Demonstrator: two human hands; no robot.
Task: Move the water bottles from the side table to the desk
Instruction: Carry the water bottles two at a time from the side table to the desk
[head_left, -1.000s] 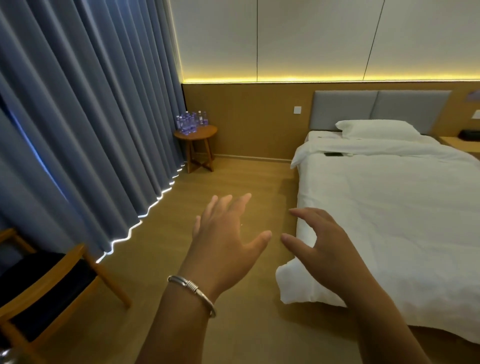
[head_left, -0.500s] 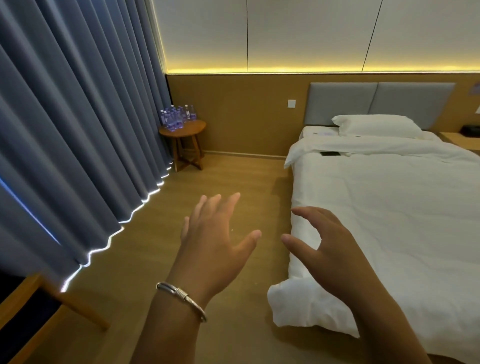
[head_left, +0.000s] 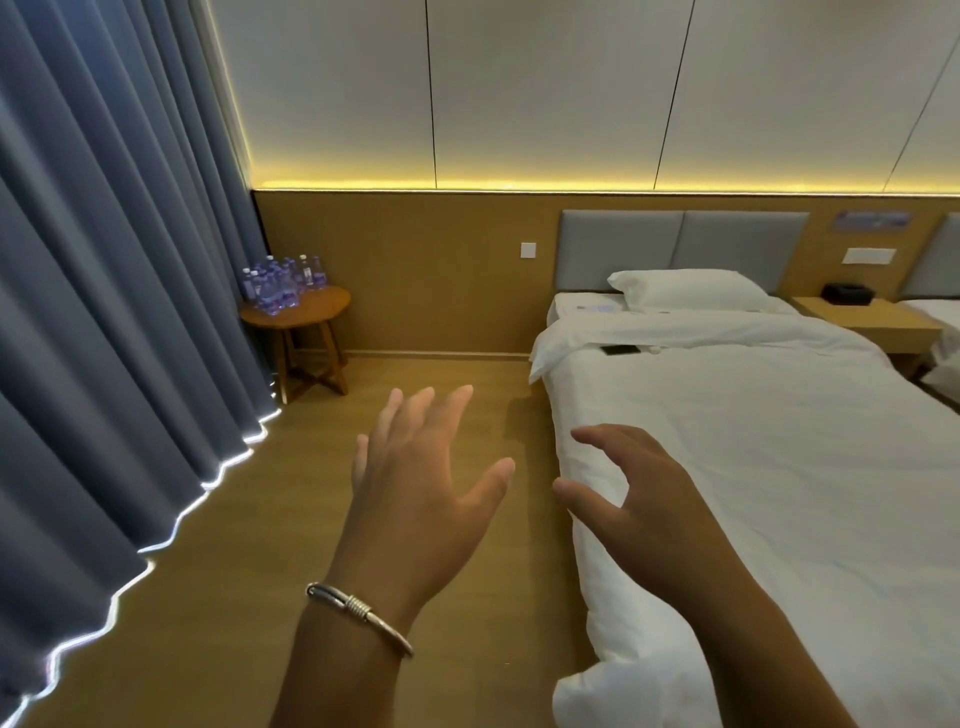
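- Change since the earlier frames: the view has advanced along the floor (head_left: 322, 519) between curtain and bed; the chair seen at lower left a second ago has dropped out of view, and a second bedside unit (head_left: 867, 322) has come into view at right. Both hands keep the same raised pose.
- Left hand (head_left: 421, 493): held up in front of the body, fingers straight and spread, thumb out, holding nothing. A metal bracelet (head_left: 358, 613) sits on the wrist.
- Right hand (head_left: 639, 499): raised beside the left, apart from it, fingers loosely bent, thumb forward, holding nothing. It passes over the near corner of the bed (head_left: 753, 467) in the picture; contact cannot be confirmed.
- Water bottles (head_left: 283, 283): a tight cluster with purple-blue labels, standing upright on the round wooden side table (head_left: 311, 312), the worktop in the far left corner, just beside the curtain (head_left: 104, 312). The count is too small to read.
- Reason for the pose, as a judgement: the hands are empty and forward because the bottles are well apart from them; the approach is under way and no pickup has begun.
- Desk: not in view, so the destination cannot be located.
- Other items: a pillow (head_left: 685, 288) at the bed head and a dark flat object (head_left: 621, 349) on the cover.
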